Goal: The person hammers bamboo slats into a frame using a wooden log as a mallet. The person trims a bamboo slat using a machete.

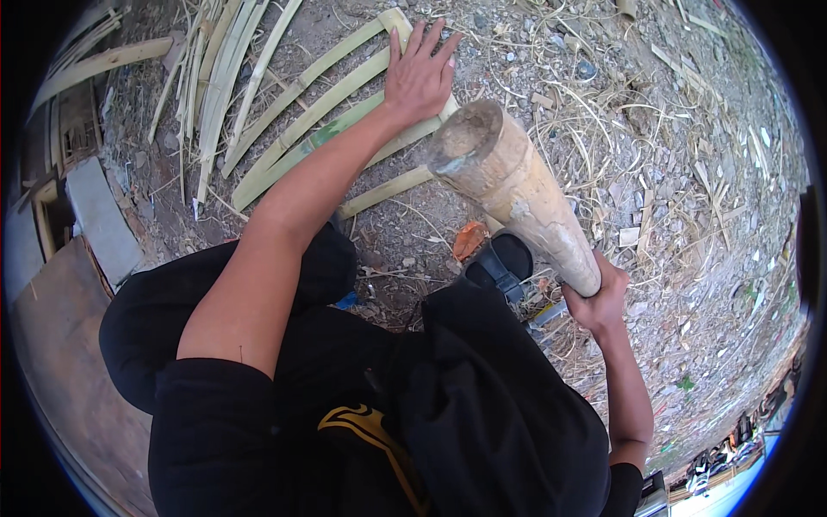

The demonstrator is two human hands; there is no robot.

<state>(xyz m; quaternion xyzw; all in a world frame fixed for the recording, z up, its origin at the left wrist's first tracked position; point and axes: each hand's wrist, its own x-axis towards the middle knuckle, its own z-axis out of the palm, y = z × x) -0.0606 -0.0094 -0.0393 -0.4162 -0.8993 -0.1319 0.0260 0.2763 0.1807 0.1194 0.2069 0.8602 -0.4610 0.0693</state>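
Bamboo log (pixel 538 194) slants from mid-scene toward the near right, its wide, hollowed end far and its narrower end near. Right hand (pixel 600 295) grasps the narrow end, thumb on the left side; the far fingers are partly behind the log. Left hand (pixel 422 73) lies with fingers spread on the far end of the slatted bamboo frame (pixel 340 92), not closed around it.

Edges: the log's wide rim sits just right of and nearer than the left wrist. Frame slats fan toward the near left; loose bamboo strips (pixel 228 77) crowd that side. Sandal (pixel 502 263) and orange-brown scrap (pixel 469 239) lie close along the log's left side. More room right of the log, over ground (pixel 689 189) scattered with shavings and chips.

Hidden: part of the frame's crosspiece passes behind the log; contact between the two cannot be told. Left forearm covers some slats. A narrow grey-and-yellow item (pixel 549 314) near the right hand is partly covered, kind unclear. Grey slab (pixel 103 220) at left; objects along the rim are bent and dim.
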